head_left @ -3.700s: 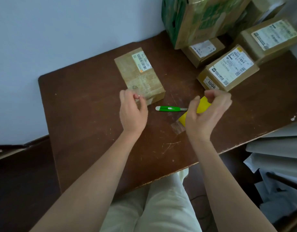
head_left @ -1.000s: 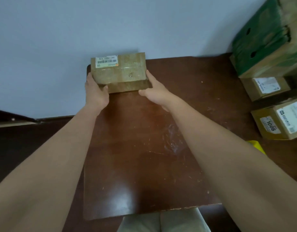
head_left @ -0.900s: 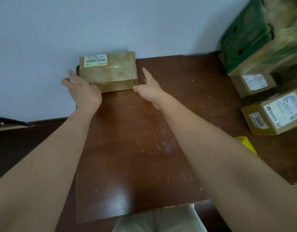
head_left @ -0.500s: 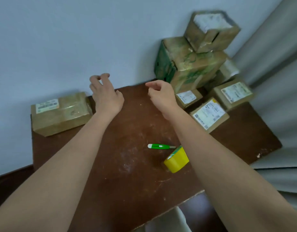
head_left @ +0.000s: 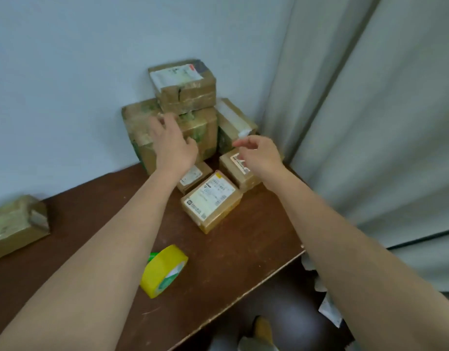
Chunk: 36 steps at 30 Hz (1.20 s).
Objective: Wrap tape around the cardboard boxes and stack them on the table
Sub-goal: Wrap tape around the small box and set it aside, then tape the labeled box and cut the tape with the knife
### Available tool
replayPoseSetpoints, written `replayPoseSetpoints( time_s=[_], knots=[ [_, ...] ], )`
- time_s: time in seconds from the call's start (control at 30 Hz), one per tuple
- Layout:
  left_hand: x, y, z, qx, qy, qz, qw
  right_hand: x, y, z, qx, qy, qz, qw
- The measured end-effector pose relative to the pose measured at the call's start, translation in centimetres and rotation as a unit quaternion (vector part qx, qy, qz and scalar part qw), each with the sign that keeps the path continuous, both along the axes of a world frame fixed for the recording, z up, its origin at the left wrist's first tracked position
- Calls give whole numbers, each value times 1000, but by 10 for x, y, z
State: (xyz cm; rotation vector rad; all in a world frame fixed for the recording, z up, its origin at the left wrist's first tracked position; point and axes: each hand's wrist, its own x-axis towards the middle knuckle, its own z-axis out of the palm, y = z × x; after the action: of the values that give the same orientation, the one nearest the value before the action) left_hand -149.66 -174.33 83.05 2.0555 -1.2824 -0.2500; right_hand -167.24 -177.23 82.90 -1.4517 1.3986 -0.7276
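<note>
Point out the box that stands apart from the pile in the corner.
The taped box at the table's far left edge, alone by the wall; all the others cluster in the corner.

A pale blue-grey wall (head_left: 66, 84) fills the picture from 9 to 12 o'clock. Grey curtains (head_left: 370, 110) hang in vertical folds from 12 to 4 o'clock, meeting the wall at the corner. Loose white papers (head_left: 329, 306) lie at 4 o'clock, below the curtain hem. A dark floor (head_left: 289, 307) shows at 5 o'clock. A tan shoe (head_left: 262, 328) rests on it at 6 o'clock.
</note>
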Motion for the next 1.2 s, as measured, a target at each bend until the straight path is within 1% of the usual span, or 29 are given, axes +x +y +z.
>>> replayPoseSetpoints(
  time_s=[0.1, 0.17, 0.3, 0.53, 0.63, 0.8, 0.9, 1.07, 1.13, 1.2],
  knots=[
    [-61, -21, -8, 30, 73, -12, 997, -59, -26, 0, -6, 8, -31, 999],
    [-89, -29, -13, 66, 96, -20, 993, -84, -43, -1, 3, 11, -37, 999],
    [-109, -55, -22, 143, 99, -21, 984, -103, -77, -7, 25, -8, -32, 999],
    [-112, -125, -32, 226, 110, -7, 968, -104, -136, -13, 47, -23, -20, 998],
    [-119, -147, -34, 242, 115, 5, 963, -102, -165, -14, 52, -37, -17, 998],
    [-134, -179, -43, 264, 90, 82, 957, -98, -207, -12, 40, -25, 31, 998],
    [-149, -201, -52, 266, 65, 144, 951, -96, -235, -19, 44, -21, 67, 997],
    [-161, -229, -75, 289, 23, 261, 921, -113, -281, -38, 12, 18, 175, 984],
    [-163, -237, -86, 291, 34, 289, 911, -123, -298, -47, -9, 31, 193, 981],
    [-163, -240, -93, 282, 36, 314, 906, -131, -309, -53, -11, 30, 199, 979]
  ],
)
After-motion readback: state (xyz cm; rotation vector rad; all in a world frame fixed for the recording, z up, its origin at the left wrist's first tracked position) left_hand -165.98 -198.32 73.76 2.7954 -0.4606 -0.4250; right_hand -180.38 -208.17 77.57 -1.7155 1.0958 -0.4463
